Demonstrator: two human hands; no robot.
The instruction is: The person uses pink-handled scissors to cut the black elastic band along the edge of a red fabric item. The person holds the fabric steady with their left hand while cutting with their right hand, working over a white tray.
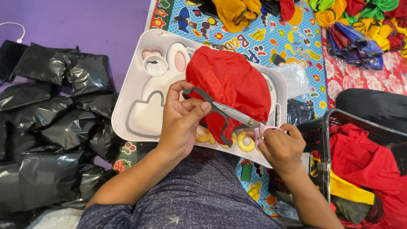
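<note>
My left hand [181, 121] pinches the grey elastic edge of a red fabric cover [231, 82] that lies on a white tray table [140, 114]. My right hand [283, 146] grips pink-handled scissors [241, 116]. Their blades point left and lie against the grey trim near my left thumb. The red fabric bunches up over the tray's right half and hides that part of it.
Black plastic bags [51, 127] pile up at the left on a purple floor. A black basket [339, 127] at the right holds red and yellow fabric. More coloured fabric pieces [360, 25] lie at the top right on a patterned mat.
</note>
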